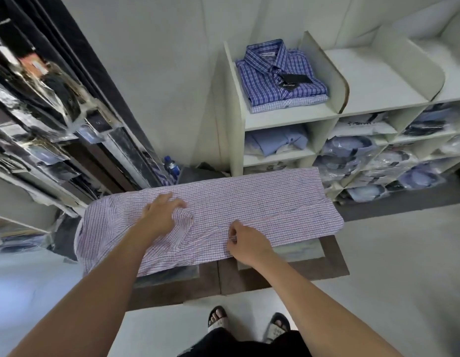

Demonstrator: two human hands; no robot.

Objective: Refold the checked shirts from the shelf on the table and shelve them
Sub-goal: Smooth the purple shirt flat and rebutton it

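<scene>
A pink and white checked shirt (249, 202) lies spread lengthwise across the small brown table (326, 264), hanging over its left end. My left hand (159, 215) rests on the shirt's middle left with fingers spread, touching a raised fold of cloth. My right hand (245, 242) pinches the shirt's near edge between thumb and fingers. On the top shelf (290, 115) sits a stack of folded shirts, a blue checked shirt (277, 76) with a black tag on top and a paler checked one under it.
White cubbies (365, 155) below and to the right hold bagged shirts. The top compartments at the right stand bare. A rack of bagged garments (43, 112) fills the left side. A blue bottle (171, 167) stands behind the table. My sandalled feet (249, 323) are near the table's front.
</scene>
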